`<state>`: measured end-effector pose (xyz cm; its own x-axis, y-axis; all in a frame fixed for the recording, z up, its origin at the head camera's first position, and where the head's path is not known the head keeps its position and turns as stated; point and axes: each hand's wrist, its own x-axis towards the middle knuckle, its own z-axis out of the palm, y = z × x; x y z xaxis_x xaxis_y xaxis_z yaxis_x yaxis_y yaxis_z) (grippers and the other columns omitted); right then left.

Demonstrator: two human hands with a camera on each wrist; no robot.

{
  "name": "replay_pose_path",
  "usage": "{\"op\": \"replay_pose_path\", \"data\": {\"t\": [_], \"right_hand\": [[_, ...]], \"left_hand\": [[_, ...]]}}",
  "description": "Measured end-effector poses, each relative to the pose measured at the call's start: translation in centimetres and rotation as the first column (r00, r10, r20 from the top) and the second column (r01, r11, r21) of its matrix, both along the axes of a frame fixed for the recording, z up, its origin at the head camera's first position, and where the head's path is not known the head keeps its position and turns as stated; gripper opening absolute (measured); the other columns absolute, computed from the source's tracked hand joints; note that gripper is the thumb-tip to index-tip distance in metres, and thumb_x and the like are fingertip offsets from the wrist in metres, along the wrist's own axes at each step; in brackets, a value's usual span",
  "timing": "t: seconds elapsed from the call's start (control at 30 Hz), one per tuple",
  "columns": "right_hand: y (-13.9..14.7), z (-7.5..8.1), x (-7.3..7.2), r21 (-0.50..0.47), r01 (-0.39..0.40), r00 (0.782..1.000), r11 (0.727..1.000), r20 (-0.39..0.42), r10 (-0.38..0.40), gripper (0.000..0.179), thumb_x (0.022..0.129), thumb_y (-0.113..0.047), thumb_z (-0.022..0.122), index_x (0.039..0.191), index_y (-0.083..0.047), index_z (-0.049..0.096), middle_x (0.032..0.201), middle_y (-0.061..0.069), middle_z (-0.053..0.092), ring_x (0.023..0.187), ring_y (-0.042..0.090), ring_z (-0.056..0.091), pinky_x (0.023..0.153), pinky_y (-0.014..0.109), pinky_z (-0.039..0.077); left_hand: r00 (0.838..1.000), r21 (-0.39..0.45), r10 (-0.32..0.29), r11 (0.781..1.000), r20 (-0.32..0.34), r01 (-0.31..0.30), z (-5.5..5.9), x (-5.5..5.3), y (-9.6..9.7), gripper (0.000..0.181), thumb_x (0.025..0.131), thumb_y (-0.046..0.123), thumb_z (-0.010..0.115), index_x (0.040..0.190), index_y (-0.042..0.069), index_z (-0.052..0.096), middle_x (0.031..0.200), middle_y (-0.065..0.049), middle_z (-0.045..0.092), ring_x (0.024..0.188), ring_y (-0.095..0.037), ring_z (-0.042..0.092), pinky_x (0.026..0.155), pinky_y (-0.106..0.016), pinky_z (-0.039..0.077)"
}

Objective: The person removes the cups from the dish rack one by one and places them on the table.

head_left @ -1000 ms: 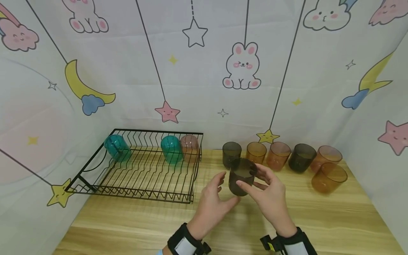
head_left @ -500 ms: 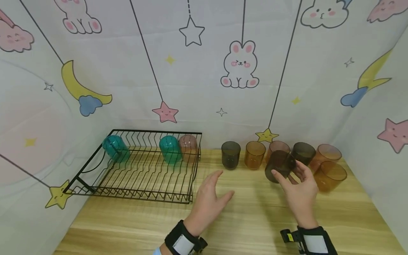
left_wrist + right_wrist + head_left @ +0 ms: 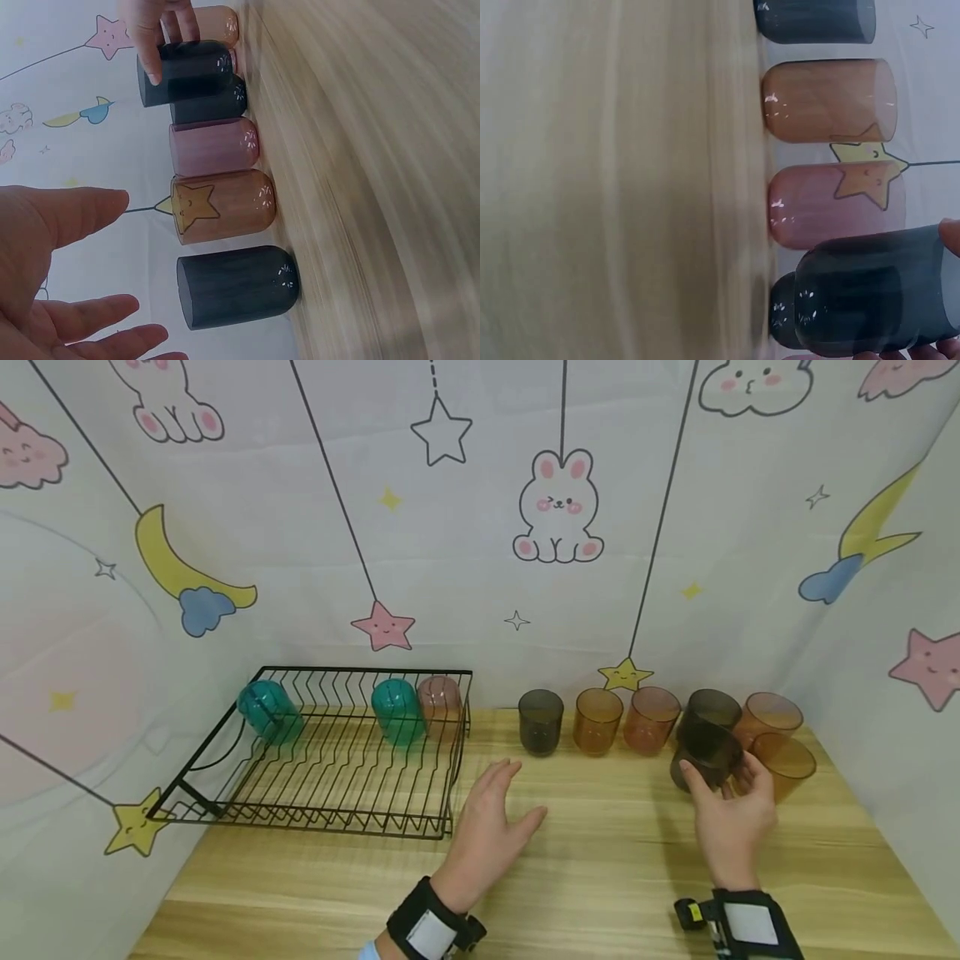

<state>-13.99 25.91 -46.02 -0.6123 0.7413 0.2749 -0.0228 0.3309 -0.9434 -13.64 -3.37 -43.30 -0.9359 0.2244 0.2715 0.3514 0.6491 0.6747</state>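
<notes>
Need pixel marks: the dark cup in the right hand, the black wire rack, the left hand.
Dark cup [image 3: 707,766]: head view, on the near side wall, below the rim.
Black wire rack [image 3: 367,670]: head view, on the back top rail.
Left hand [image 3: 484,832]: head view, on the back of the hand.

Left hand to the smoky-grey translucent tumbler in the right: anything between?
Only bare wood-grain tabletop lies between the left hand and that tumbler in the head view.

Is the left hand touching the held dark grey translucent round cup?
No, only the right hand grips that dark grey cup; the left hand is well apart.
</notes>
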Motion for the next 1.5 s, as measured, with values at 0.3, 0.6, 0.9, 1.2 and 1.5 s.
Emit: {"op": "replay_pose_path", "data": {"t": [0.3, 0.6, 0.9, 1.2, 1.5], "right_hand": [[1.5, -2.3, -1.0, -0.063, 0.063, 0.997, 0.996, -0.043, -0.066, 0.072, 0.065, -0.027, 0.084, 0.127, -0.016, 0.049, 0.117, 0.006, 0.051, 0.107, 0.016, 0.048, 0.088, 0.023, 0.042], [4.4, -6.4, -2.6, -0.008, 0.091, 0.996, 0.996, 0.026, -0.091, 0.079, 0.062, -0.042, 0.083, 0.13, -0.024, 0.046, 0.118, 0.001, 0.05, 0.105, 0.013, 0.048, 0.084, 0.023, 0.043], [3.8, -5.0, -2.2, -0.002, 0.098, 0.991, 0.995, 0.091, -0.097, 0.081, 0.065, -0.045, 0.081, 0.133, -0.021, 0.044, 0.121, 0.002, 0.049, 0.107, 0.014, 0.047, 0.086, 0.025, 0.043], [2.0, -2.3, -0.9, -0.028, 0.065, 0.996, 0.998, 0.07, -0.063, 0.083, 0.068, -0.037, 0.081, 0.137, -0.016, 0.038, 0.129, 0.007, 0.045, 0.115, 0.016, 0.043, 0.091, 0.031, 0.042], [0.3, 1.9, 0.4, 0.091, 0.058, 0.998, 0.994, -0.007, -0.058, 0.078, 0.073, -0.029, 0.078, 0.137, -0.013, 0.037, 0.135, 0.003, 0.038, 0.119, 0.016, 0.039, 0.097, 0.028, 0.032]], "left_hand": [[1.0, -0.001, 0.0, 1.0, -0.007, 0.0, 0.1, 0.2, -0.1, 0.067, 0.08, 0.04, 0.071, 0.135, 0.01, 0.046, 0.141, -0.009, 0.038, 0.13, -0.024, 0.031, 0.101, -0.039, 0.03], [1.0, -0.01, 0.002, 1.0, -0.019, -0.002, 0.2, 0.4, -0.1, 0.068, 0.079, 0.038, 0.072, 0.135, 0.008, 0.047, 0.14, -0.009, 0.039, 0.129, -0.025, 0.033, 0.1, -0.04, 0.031], [1.0, -0.042, -0.008, 0.999, 0.01, 0.008, 1.1, 0.7, -0.3, 0.068, 0.08, 0.041, 0.071, 0.136, 0.013, 0.045, 0.142, -0.006, 0.036, 0.13, -0.021, 0.032, 0.1, -0.038, 0.031], [0.998, -0.089, -0.044, 0.995, -0.044, 0.04, 4.8, 1.3, -1.9, 0.068, 0.083, 0.048, 0.066, 0.138, 0.015, 0.043, 0.142, -0.007, 0.038, 0.129, -0.022, 0.032, 0.1, -0.041, 0.032], [0.983, -0.09, 0.049, 0.994, -0.179, -0.066, 9.7, -0.8, -6.5, 0.07, 0.082, 0.041, 0.069, 0.139, 0.012, 0.04, 0.137, -0.004, 0.042, 0.125, -0.018, 0.038, 0.098, -0.037, 0.036]]}}
